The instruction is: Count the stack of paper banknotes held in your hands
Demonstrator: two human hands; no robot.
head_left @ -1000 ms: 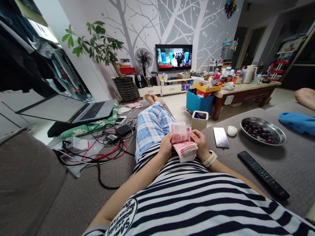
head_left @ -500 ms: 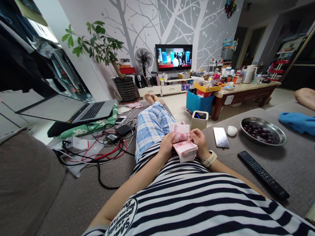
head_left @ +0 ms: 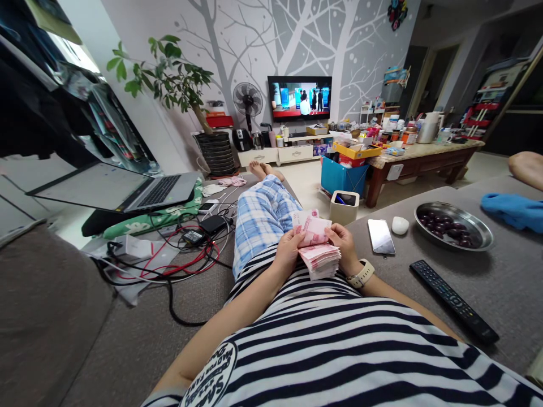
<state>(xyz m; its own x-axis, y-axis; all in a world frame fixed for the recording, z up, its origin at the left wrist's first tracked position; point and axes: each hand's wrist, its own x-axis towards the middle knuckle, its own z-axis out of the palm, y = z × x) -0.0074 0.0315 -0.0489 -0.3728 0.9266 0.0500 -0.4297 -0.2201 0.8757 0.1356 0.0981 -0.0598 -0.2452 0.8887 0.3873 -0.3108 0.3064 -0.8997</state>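
Note:
A thick wad of pink banknotes (head_left: 321, 261) is bent over above my lap, its lower half fanned at the edges. My left hand (head_left: 289, 250) grips the wad from the left, thumb on top. My right hand (head_left: 343, 244) pinches the right edge of a raised banknote (head_left: 314, 227) between thumb and fingers. This note stands up behind the folded wad, with more pink paper showing at its upper left. A watch with a pale strap (head_left: 361, 273) is on my right wrist. The fingers under the wad are hidden.
On the sofa to my right lie a phone (head_left: 380, 237), a white lump-shaped object (head_left: 400, 225), a remote control (head_left: 453, 301) and a steel bowl (head_left: 483, 240) of dark round fruit. Tangled cables (head_left: 199, 254) and a laptop (head_left: 161, 191) are at my left. A small bin (head_left: 343, 212) stands beyond my hands.
The raised banknote has shifted to the right and tilted, and my right thumb now lies over its right edge. My left hand and the wad stay nearly in place.

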